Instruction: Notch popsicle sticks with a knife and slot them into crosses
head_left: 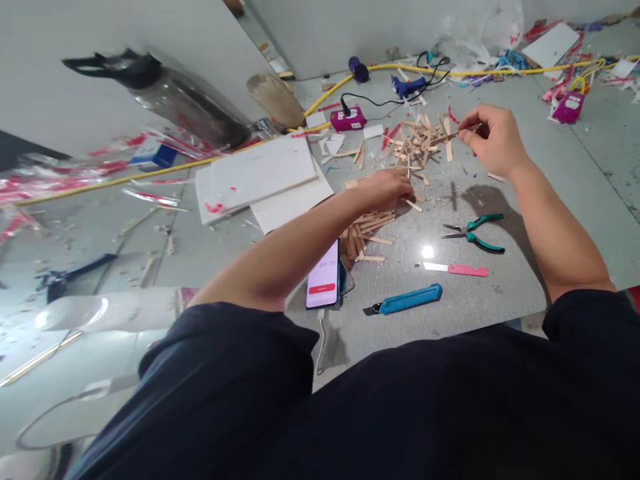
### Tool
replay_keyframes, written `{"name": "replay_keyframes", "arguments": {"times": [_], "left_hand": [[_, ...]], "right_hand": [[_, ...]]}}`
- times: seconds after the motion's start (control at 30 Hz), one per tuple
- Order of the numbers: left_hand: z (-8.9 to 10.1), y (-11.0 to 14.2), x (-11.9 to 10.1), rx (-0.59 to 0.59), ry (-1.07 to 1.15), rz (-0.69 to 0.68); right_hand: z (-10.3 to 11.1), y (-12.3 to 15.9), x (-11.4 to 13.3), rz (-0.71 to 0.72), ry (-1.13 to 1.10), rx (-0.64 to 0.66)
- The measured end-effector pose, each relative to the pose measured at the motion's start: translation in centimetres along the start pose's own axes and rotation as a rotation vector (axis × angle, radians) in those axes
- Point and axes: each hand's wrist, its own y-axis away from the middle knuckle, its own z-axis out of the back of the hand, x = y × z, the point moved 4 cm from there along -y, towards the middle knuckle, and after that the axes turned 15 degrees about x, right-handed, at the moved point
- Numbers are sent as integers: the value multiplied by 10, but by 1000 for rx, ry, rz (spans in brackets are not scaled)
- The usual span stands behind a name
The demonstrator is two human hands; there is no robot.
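Observation:
My right hand (493, 137) is raised over the grey floor and pinches one thin wooden craft stick (449, 137) by its end, just right of a loose heap of craft sticks (415, 143). My left hand (385, 189) reaches forward with fingers curled down onto sticks at the near edge of that heap. What it holds is hidden. A second, neater bunch of sticks (365, 233) lies under my left wrist.
Green-handled pliers (475, 232), a pink cutter (460, 269) and a blue utility knife (405, 300) lie near me. A phone (324, 275) shows a timer. White foam boards (265, 177), a blue glue gun (407, 85), a yellow cable (200, 160) and a dark bottle (170, 93) lie further off.

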Motion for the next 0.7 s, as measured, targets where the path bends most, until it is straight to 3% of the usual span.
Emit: {"name": "replay_keyframes", "arguments": {"times": [0.13, 0.2, 0.33, 0.43, 0.53, 0.6, 0.7], "left_hand": [[-2, -11, -3, -24, -17, 129], [-1, -6, -1, -40, 1, 210], [8, 39, 7, -99, 66, 399], [15, 89, 2, -183, 138, 528], [13, 129, -26, -274, 248, 564], [4, 144, -52, -415, 614, 504], [-16, 146, -97, -505, 1083, 353]], "right_hand": [[-1, 4, 5, 1, 8, 30], [-7, 7, 10, 0, 23, 116], [-46, 14, 21, 1, 90, 416], [-84, 19, 24, -1, 161, 522], [-109, 24, 23, 12, 183, 578], [-111, 25, 22, 7, 201, 595], [-94, 26, 26, -11, 223, 510]]}}
